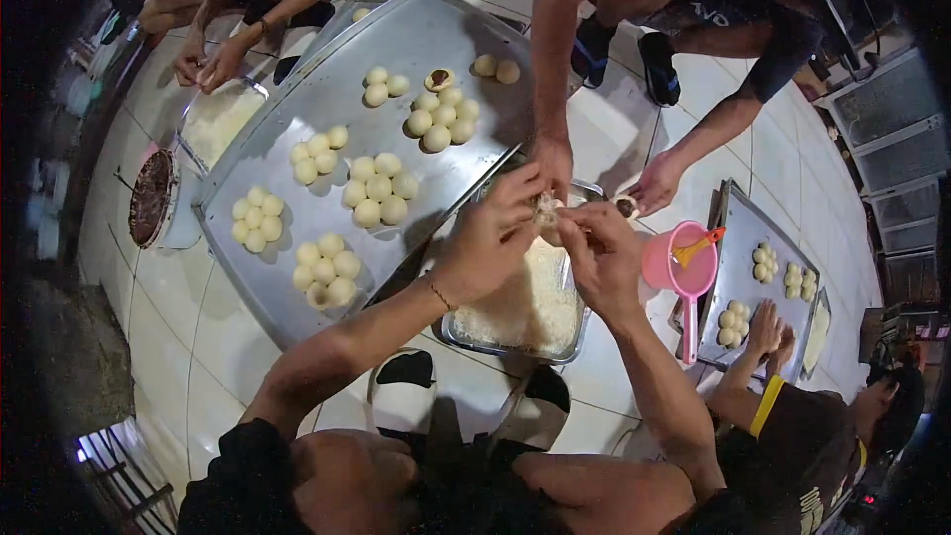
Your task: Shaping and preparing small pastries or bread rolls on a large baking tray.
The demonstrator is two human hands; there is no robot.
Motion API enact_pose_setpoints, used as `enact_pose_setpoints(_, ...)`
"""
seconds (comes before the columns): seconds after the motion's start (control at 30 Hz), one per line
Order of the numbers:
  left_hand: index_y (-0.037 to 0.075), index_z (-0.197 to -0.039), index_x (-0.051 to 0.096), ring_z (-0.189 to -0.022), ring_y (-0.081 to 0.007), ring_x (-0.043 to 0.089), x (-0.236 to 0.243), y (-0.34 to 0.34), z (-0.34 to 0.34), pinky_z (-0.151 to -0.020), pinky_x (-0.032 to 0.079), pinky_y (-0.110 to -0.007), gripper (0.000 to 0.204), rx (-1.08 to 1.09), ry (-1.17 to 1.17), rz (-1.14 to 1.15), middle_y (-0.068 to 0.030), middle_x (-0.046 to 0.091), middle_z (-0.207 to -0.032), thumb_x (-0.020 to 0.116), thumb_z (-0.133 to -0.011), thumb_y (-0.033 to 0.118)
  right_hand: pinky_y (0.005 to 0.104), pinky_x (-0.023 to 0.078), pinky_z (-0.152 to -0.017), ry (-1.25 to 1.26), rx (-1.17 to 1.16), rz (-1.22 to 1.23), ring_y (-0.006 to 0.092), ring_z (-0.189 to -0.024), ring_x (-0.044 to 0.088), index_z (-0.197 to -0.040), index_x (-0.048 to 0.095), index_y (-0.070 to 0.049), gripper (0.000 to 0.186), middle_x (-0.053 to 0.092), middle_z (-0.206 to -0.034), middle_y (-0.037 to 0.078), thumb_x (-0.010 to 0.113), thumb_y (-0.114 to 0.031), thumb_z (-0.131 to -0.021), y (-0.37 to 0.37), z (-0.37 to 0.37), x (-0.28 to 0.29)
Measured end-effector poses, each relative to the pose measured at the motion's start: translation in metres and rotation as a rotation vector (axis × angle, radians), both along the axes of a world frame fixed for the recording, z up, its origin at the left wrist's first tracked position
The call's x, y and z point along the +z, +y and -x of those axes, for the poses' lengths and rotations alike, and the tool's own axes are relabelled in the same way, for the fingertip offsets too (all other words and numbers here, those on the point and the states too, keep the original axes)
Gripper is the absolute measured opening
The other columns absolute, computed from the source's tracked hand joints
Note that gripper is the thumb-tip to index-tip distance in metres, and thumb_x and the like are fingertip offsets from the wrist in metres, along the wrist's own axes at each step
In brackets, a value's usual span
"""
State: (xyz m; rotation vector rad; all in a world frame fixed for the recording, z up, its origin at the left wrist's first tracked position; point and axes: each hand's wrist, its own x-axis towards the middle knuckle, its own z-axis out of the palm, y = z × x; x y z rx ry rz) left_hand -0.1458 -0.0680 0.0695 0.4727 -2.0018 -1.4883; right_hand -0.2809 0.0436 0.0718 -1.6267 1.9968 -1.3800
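Note:
My left hand and my right hand meet with curled fingers on a pale, crumbly-looking piece, partly hidden by fingers. Below is a steel tray holding white flakes. A co-worker's hand is just beyond mine, and their other hand holds a dough piece with dark filling. To my left a large metal sheet carries several groups of pale dough balls, one ball showing dark filling. A pink dipper with a yellow brush stands to my right.
Another co-worker's hands are over a tray at upper left, beside a bucket of dark paste. At right, another person's hands touch a second sheet with dough balls. My feet are below the flake tray.

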Motion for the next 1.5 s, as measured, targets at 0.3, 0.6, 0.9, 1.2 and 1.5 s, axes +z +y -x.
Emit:
enact_pose_setpoints(0.3, -0.001, -0.128, 0.046, -0.107, -0.0174, 0.058, 0.006, 0.017, 0.002, -0.089, 0.049, -0.027, 0.047, 0.118, 0.089, 0.013, -0.0186, 0.056, -0.127, 0.057, -0.083, -0.009, 0.0244, 0.045, -0.059, -0.006, -0.017, 0.017, 0.016, -0.071, 0.055, -0.095, 0.068, 0.0, 0.016, 0.062, -0.093, 0.008, 0.068, 0.003, -0.08, 0.002, -0.007, 0.014)
enact_pose_setpoints(0.6, 0.0, -0.129, 0.045, -0.1, -0.0177, 0.058, 0.013, 0.002, -0.012, -0.087, 0.049, -0.026, 0.045, -0.041, 0.174, -0.636, -0.0169, 0.059, -0.114, 0.057, -0.086, -0.004, 0.0245, 0.046, -0.062, -0.367, 0.006, -0.006, 0.0156, -0.075, 0.057, -0.096, 0.067, 0.003, 0.014, 0.064, -0.091, 0.01, 0.065, 0.0, -0.083, 0.003, -0.007, 0.033)
enact_pose_setpoints(0.9, 0.001, -0.127, 0.049, -0.092, -0.0133, 0.057, 0.02, 0.011, -0.013, -0.083, 0.049, -0.024, 0.037, -0.014, 0.177, -0.56, -0.0097, 0.06, -0.107, 0.054, -0.09, 0.001, 0.0233, 0.048, -0.063, -0.259, 0.036, 0.006, 0.0142, -0.075, 0.059, -0.096, 0.066, 0.004, 0.013, 0.065, -0.093, 0.01, 0.062, 0.001, -0.084, 0.001, -0.013, 0.047)
enact_pose_setpoints(1.2, 0.002, -0.126, 0.05, -0.08, -0.0103, 0.056, 0.015, 0.021, -0.014, -0.07, 0.049, -0.024, 0.031, -0.122, 0.079, -0.518, -0.0066, 0.061, -0.105, 0.048, -0.098, 0.015, 0.0231, 0.047, -0.071, -0.522, 0.003, -0.154, 0.0138, -0.079, 0.056, -0.1, 0.066, 0.002, 0.016, 0.064, -0.098, 0.008, 0.062, 0.001, -0.084, 0.003, -0.013, 0.055)
enact_pose_setpoints(1.5, 0.002, -0.117, 0.055, -0.076, -0.0159, 0.057, 0.004, -0.001, -0.037, -0.067, 0.048, -0.028, 0.028, -0.387, 0.187, -1.543, -0.0096, 0.063, -0.091, 0.049, -0.097, 0.02, 0.0267, 0.048, -0.073, -0.302, 0.19, -0.517, 0.0162, -0.083, 0.057, -0.102, 0.063, 0.004, 0.017, 0.062, -0.104, 0.011, 0.061, 0.0, -0.085, -0.006, -0.025, 0.07)
